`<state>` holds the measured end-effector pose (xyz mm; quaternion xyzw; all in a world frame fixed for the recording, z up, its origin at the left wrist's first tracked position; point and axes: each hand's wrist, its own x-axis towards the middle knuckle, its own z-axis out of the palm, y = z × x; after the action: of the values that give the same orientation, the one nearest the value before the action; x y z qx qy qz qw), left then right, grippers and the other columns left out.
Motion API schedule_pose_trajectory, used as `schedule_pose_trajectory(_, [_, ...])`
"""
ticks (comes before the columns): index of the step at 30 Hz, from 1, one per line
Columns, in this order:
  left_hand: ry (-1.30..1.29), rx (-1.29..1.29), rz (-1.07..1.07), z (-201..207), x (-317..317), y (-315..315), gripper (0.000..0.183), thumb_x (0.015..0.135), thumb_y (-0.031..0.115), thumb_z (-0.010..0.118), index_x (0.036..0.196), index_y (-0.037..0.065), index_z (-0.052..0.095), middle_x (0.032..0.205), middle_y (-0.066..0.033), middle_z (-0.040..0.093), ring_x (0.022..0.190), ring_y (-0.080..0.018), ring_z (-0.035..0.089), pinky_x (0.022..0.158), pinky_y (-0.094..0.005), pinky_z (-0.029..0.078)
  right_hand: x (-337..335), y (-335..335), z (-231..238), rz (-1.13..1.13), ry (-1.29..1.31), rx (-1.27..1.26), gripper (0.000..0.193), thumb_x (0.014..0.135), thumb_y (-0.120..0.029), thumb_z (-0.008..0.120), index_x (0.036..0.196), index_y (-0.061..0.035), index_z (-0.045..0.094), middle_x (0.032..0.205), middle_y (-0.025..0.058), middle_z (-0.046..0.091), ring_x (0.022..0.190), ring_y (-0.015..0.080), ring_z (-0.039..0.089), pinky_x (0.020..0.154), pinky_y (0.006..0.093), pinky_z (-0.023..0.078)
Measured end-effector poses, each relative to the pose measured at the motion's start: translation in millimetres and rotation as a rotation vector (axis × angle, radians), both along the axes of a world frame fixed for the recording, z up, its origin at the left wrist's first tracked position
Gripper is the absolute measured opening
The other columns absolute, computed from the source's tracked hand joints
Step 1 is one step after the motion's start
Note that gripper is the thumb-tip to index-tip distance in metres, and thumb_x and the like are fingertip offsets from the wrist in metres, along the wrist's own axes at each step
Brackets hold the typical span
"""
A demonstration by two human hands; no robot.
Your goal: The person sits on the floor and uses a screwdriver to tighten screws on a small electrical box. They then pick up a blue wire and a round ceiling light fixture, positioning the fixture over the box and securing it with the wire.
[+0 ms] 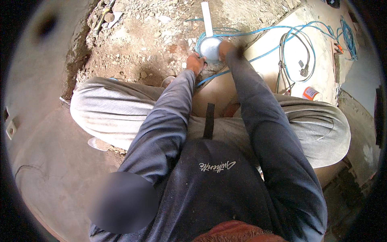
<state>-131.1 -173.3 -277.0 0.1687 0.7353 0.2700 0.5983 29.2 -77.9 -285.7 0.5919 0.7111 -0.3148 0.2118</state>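
A round, pale blue-white disc-like piece (pixel 210 49) rests low over the rubble in front of me, between my two hands. My left hand (pixel 195 63) grips its near left edge, with the fingers curled at the rim. At the right edge, my right hand (pixel 225 49) is closed against the same piece; my sleeve and wrist hide part of its fingers. A narrow white strip (pixel 207 19) extends away from the disc's far side, and I cannot tell whether the two are joined. Blue cable (pixel 258 30) runs behind and around the disc.
Broken soil and stones (pixel 145 44) lie ahead, beside a pale slab (pixel 262 58). On the right are a coiled dark cord with a plug (pixel 304 71), an orange-and-white container (pixel 312 94) and more blue cable (pixel 349 38). A yellow-and-black handled tool (pixel 102 18) lies far left.
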Motion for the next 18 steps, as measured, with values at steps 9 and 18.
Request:
schedule_pose_trajectory(9, [-0.107,-0.069,0.142,-12.7,-11.7,-13.1,0.021,0.101,0.018,0.051,0.105,-0.002,0.051,0.085,-0.0159,0.066,0.059,-0.0232,0.066,0.048,-0.0367,0.057,-6.8,-5.5,21.4,-0.314,0.086,-0.159,0.041,0.099,-0.02,0.041,0.129,0.002,0.057,0.126,0.0312,0.063,0.119,0.0444,0.063,0.102,0.0518,0.049])
schedule_pose_trajectory(18, [0.173,-0.032,0.013,-13.8,12.2,-13.3,0.024,0.104,0.024,0.053,0.096,0.001,0.053,0.081,-0.0149,0.062,0.055,-0.0221,0.062,0.047,-0.0368,0.052,-3.2,-12.6,-2.8,-0.309,0.001,-0.018,0.033,0.098,-0.02,0.042,0.11,-0.0007,0.065,0.115,0.0268,0.069,0.111,0.0425,0.067,0.097,0.0512,0.052])
